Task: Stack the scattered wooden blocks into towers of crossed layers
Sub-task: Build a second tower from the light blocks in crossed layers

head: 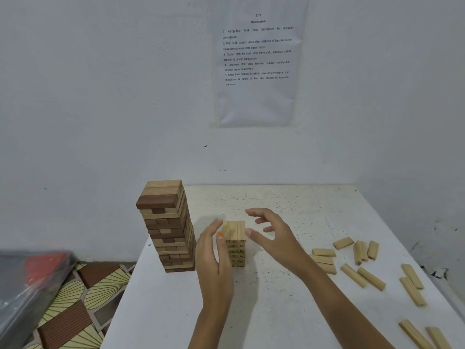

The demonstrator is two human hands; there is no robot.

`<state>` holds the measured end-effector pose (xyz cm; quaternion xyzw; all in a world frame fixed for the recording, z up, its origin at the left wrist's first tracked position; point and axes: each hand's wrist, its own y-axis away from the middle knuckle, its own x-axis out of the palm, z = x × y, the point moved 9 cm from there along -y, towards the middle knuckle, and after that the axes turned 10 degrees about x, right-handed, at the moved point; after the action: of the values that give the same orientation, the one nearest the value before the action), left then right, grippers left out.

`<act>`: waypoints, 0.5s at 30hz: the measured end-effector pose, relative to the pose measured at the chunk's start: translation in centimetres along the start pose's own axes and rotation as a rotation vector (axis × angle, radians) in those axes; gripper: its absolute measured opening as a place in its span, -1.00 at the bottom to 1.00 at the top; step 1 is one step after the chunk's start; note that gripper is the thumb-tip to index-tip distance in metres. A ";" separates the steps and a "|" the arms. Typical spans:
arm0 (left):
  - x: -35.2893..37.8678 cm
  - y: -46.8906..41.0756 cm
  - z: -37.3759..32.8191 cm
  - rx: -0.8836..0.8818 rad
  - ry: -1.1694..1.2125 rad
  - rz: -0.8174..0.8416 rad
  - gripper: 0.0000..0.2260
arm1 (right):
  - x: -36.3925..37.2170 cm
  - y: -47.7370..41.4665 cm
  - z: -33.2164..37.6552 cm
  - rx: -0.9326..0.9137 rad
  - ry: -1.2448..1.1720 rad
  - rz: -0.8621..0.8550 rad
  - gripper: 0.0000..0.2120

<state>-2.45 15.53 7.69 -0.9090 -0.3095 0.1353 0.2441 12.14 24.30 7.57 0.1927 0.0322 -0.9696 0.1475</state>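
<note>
The left hand [214, 255] is held open, with its fingers straight and laid against the left side of the small tower [236, 244]. The right hand [273, 235] is open too. Its fingers are spread and lightly bent, and nothing is held in it. Its thumb tip is just beside the right top edge of the tower, but whether it touches cannot be told.

The small tower is thus found between the two hands, near the middle of the counter [276, 318]. In its top layer three blocks are laid side by side, with the long axis pointing away from the person. The next layer is therefore judged to need blocks laid crosswise, from left to right. The loose blocks [362, 275] are scattered on the right, nearer to the right hand.

The left side of the small tower is hidden by the left hand. The marks on its block ends are too blurred to be read, and some loose blocks are cut off at the lower right edge.
</note>
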 end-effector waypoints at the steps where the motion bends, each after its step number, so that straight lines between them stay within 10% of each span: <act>1: 0.1 0.0 -0.7 0.038 -0.010 0.001 -0.70 | -0.4 0.3 0.0 0.005 -0.036 -0.026 -0.70; 15: 9.3 3.7 -5.7 0.160 0.083 0.274 -0.81 | -9.0 6.8 -4.1 0.114 -0.246 -0.305 -0.84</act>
<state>8.84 16.83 9.67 -0.9251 -0.1605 0.1541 0.3076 23.61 20.77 7.24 0.0736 -0.0123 -0.9972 -0.0096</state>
